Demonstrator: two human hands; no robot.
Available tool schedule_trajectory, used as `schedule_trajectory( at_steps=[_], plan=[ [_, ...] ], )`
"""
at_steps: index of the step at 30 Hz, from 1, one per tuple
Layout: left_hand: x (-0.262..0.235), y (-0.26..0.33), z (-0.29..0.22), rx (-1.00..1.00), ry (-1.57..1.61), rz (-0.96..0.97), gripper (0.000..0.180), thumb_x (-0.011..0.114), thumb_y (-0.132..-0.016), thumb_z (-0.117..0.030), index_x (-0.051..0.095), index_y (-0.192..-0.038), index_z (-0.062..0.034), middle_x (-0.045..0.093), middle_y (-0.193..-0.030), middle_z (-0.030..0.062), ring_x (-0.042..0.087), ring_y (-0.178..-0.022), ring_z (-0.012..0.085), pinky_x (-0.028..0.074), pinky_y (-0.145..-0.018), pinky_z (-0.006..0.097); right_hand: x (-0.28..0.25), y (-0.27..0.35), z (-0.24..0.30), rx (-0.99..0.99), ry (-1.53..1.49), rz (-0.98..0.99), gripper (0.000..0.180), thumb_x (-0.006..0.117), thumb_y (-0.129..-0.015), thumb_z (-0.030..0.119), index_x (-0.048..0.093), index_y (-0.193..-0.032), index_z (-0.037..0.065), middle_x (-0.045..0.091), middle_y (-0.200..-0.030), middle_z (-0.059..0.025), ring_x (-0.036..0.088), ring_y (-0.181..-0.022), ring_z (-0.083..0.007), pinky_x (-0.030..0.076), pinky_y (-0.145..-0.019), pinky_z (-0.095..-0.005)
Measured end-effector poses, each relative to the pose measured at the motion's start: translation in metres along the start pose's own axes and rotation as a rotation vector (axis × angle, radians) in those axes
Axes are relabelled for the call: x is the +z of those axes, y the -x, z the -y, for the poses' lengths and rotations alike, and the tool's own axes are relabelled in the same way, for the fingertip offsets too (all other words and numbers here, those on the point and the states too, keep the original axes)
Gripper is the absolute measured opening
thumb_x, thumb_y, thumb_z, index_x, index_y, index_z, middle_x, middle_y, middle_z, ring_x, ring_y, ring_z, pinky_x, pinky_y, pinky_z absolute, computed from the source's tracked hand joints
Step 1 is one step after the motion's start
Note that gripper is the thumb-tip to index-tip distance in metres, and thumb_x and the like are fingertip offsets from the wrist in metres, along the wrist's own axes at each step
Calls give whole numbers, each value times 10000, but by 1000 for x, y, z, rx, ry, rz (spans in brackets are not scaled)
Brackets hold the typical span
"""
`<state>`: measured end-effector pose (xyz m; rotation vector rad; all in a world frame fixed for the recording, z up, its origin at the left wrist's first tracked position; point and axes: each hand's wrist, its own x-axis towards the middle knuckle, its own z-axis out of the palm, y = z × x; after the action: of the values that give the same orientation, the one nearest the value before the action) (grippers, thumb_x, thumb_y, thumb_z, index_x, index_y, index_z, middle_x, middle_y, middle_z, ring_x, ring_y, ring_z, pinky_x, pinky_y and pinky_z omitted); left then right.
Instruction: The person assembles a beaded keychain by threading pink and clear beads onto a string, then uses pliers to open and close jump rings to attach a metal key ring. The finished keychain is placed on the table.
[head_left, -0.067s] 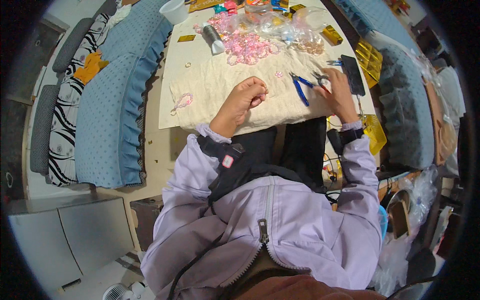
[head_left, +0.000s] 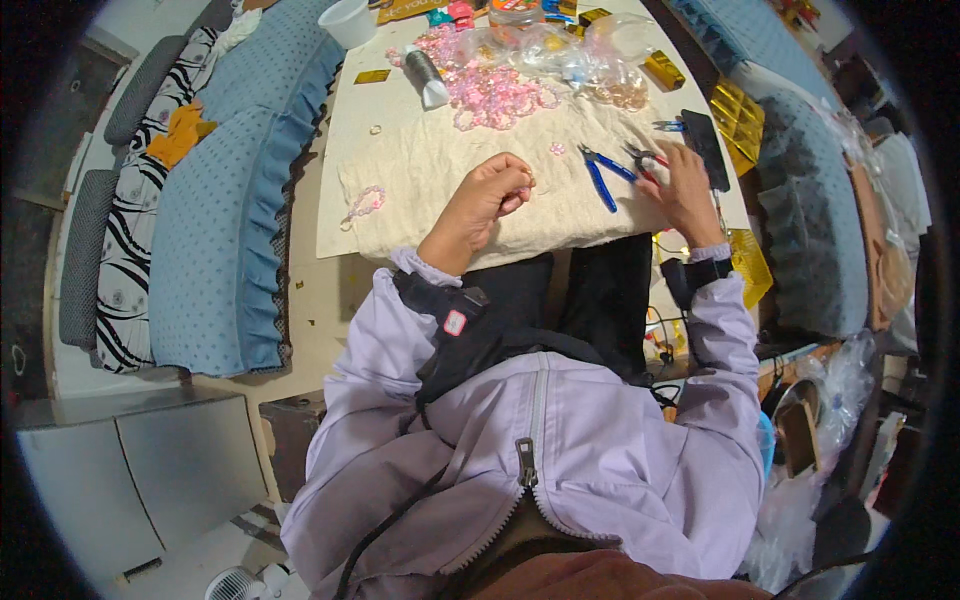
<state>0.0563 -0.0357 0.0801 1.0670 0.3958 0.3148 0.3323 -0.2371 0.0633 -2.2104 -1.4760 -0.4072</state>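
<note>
My left hand (head_left: 487,200) is closed above the cream cloth (head_left: 420,210), thumb and fingers pinched together. A tiny gold-coloured thing shows at its fingertips, too small to name. My right hand (head_left: 687,190) is curled over red-handled pliers (head_left: 650,160) at the right of the cloth, their handles between thumb and fingers. Just left of these, blue-handled pliers (head_left: 600,180) lie spread apart. A small pink bead piece (head_left: 557,149) rests between the two hands. At the cloth's left side lies a loop of pink beads (head_left: 367,203).
Behind the hands are a heap of pink bead strings (head_left: 495,95), a grey thread spool (head_left: 426,78) and clear plastic bags (head_left: 600,50). A phone (head_left: 706,150) borders the right hand. A white tub (head_left: 347,22) stands far left; blue-covered sofas (head_left: 220,220) flank the table.
My right hand has shifted slightly to the right, and more of the red handles shows. My left hand stays in place.
</note>
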Motion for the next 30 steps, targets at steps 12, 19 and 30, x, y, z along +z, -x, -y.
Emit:
schedule_trajectory(
  at_steps=[12, 19, 30],
  plan=[
    [9, 4, -1, -34, 27, -35, 41, 613, -943, -88, 605, -959, -51, 621, -838, 50, 475, -623, 60, 379, -545, 191, 15, 11, -70, 94, 106, 320, 558, 763, -790, 380, 617, -1192, 22, 611, -1165, -216, 597, -1074, -419, 492, -918, -493],
    [5, 5, 1, -95, 121, -57, 52, 634, -935, -85, 608, -921, -43, 613, -836, 60, 474, -622, 73, 395, -545, 192, -10, 8, -42, 229, -299, 218, 518, 677, -839, 280, 526, -1215, -41, 594, -1107, -221, 605, -1032, -369, 492, -934, -423],
    [3, 7, -1, -221, 235, 5, 78, 648, -935, -104, 598, -912, -48, 597, -818, 49, 479, -591, 78, 405, -526, 210, -50, -4, 64, -254, -576, 332, 585, 730, -814, 242, 535, -1316, 12, 584, -1099, -146, 591, -974, -286, 505, -891, -376]
  ],
)
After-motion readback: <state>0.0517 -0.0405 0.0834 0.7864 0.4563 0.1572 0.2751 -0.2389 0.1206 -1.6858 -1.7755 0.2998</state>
